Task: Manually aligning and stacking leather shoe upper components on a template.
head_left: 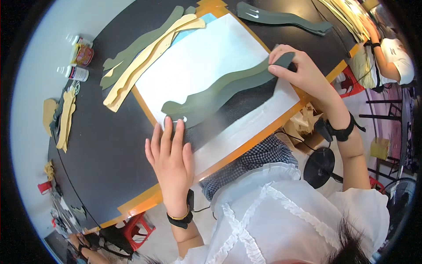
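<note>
A long wavy dark green strip [211, 99] with a small white mark lies slantwise in front of me, its two lengthwise bands differing slightly in shade. My right hand [299, 68] pinches its far right end between thumb and fingers, and the tip sticks up past them. At the near left end, my left hand [169, 163] lies with fingers stretched out, fingertips at the strip's edge by the white mark. Under the strip is a black rough patch [250, 103] on a white sheet [198, 57]. Whether the strip is one layer or two, I cannot tell.
Cream and green wavy strips [154, 53] lie at the far left; more green strips [281, 20] lie at the far right. Bottles [78, 72] and a jar [83, 55] stand along the left edge. Orange tape [250, 152] borders the sheet. A co-worker [389, 59] sits at right.
</note>
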A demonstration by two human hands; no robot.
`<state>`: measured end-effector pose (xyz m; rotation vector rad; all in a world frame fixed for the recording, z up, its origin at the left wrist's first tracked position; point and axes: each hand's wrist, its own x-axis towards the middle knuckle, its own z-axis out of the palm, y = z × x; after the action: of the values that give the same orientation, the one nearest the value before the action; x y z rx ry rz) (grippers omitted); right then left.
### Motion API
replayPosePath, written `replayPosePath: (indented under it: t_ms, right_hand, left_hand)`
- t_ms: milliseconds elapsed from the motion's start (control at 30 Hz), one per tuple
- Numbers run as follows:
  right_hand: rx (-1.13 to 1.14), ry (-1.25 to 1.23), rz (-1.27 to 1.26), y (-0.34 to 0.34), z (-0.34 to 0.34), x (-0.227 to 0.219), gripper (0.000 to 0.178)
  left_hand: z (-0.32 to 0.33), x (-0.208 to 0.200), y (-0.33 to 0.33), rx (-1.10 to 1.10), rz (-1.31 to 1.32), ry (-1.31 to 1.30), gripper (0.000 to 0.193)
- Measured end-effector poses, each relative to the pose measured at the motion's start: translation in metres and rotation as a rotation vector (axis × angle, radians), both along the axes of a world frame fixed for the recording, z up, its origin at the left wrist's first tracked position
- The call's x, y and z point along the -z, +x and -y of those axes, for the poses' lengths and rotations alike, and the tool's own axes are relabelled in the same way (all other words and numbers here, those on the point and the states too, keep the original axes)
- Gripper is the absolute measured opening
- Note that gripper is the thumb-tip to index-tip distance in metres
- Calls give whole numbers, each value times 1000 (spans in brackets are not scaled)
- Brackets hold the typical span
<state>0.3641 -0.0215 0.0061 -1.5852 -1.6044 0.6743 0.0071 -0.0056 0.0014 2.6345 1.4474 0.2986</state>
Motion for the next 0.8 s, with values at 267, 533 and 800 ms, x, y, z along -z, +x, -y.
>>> replayPosePath:
  t_ms: [267,533,800]
  right_hand:
    - [-38,-165,99,17,-10,-2,28]
    - [-63,-96,90,23,-13,1,26]
    - [-101,-152,43,30,-13,-2,28]
  left_hand:
    - [3,-1,2,11,-103,60,42]
    - [5,-2,2,-10,-151,89,43]
    - [4,-2,3,1,-167,100,43]
